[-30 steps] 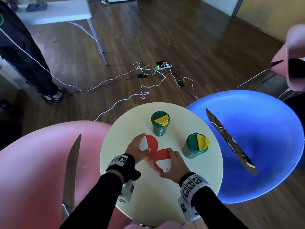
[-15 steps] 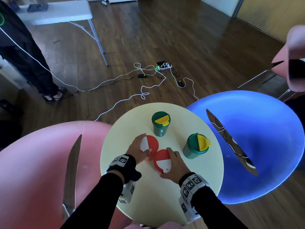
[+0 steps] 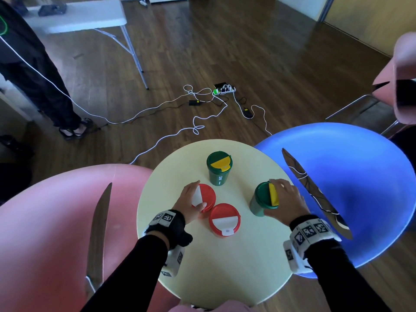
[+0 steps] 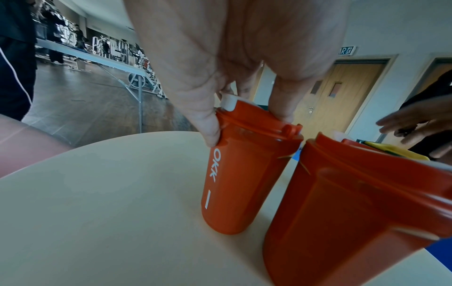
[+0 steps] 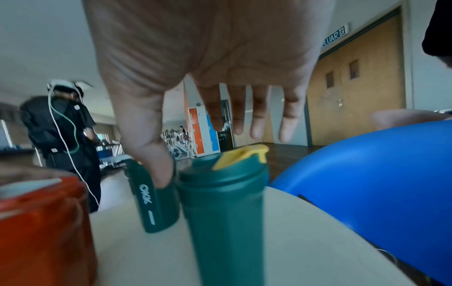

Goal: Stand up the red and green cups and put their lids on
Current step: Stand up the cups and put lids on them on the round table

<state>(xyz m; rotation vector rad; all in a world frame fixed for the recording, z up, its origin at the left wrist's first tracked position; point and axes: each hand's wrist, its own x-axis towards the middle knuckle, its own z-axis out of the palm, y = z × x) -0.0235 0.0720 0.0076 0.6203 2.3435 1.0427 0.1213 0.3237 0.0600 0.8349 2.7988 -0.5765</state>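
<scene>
Four lidded cups stand upright on the round cream table (image 3: 225,266). My left hand (image 3: 198,197) (image 4: 247,123) grips the lid of the left red cup (image 3: 208,197) (image 4: 234,183) from above, thumb and fingers curled over its rim. The near red cup (image 3: 224,218) (image 4: 354,212) (image 5: 41,222) stands free beside it. Over the lid of the right green cup (image 3: 262,194) (image 5: 225,212) my right hand (image 3: 270,198) (image 5: 203,156) is spread with straight fingers. The far green cup (image 3: 218,174) (image 5: 151,209) stands alone behind.
A blue chair (image 3: 349,176) adjoins the table on the right, a pink chair (image 3: 56,221) on the left. White cables and a power strip (image 3: 222,90) lie on the wooden floor beyond. At the back left a person (image 3: 33,75) stands by a folding table (image 3: 78,16).
My right hand has let go of the near red cup and moved right to the right green cup. The left hand stays on the left red cup.
</scene>
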